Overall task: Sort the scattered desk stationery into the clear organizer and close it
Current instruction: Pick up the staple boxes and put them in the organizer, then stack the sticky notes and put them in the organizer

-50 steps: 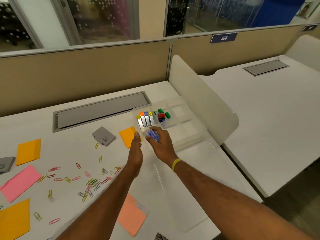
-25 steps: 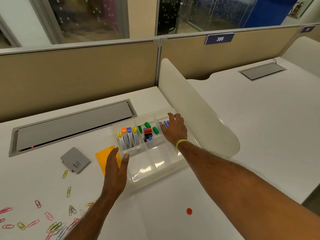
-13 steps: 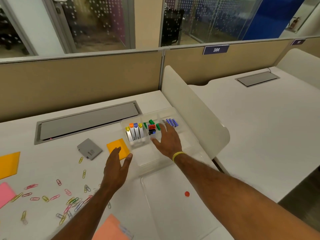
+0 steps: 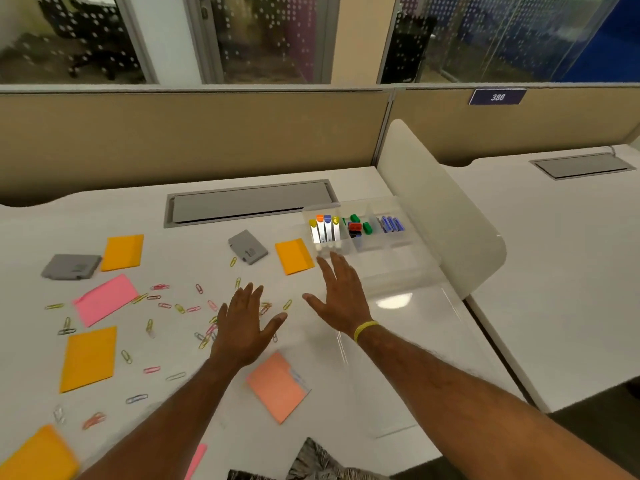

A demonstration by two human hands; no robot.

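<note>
So the counter [image 4: 104,216] is looking smooth, white and matte, with a long gray cable flap [image 4: 249,202] sitting flush near its back edge. A tan fabric partition [image 4: 207,133] is running behind it, under glass walls [image 4: 259,36] speckled with frosted dots. A rounded off-white divider [image 4: 433,209] is standing along the right edge, splitting it off from the next desk. The clear organizer [image 4: 381,261] is sitting at the back right, just beside that divider. It's glossy see-through plastic split into boxy cells, and its flat lid [image 4: 398,358] is lying open toward the person, catching some glare. Inside, silvery capped sticks [image 4: 325,228] are lying side by side in the left cell, chunky clips [image 4: 356,225] in green, red and black are piling in the middle one, and small blue pieces [image 4: 391,224] are lying in the right one. Thin wire paper clips [image 4: 180,308] are lying scattered mid-counter among square sticky pads: an orange pad [image 4: 294,256], a pink pad [image 4: 104,299] and a salmon pad [image 4: 277,386], plus a flat gray box [image 4: 247,247]. The left hand [image 4: 242,327] is hovering flat over the paper clips, fingers spread wide, holding nothing. The right hand [image 4: 341,296] is doing the same just in front of the organizer.
</note>
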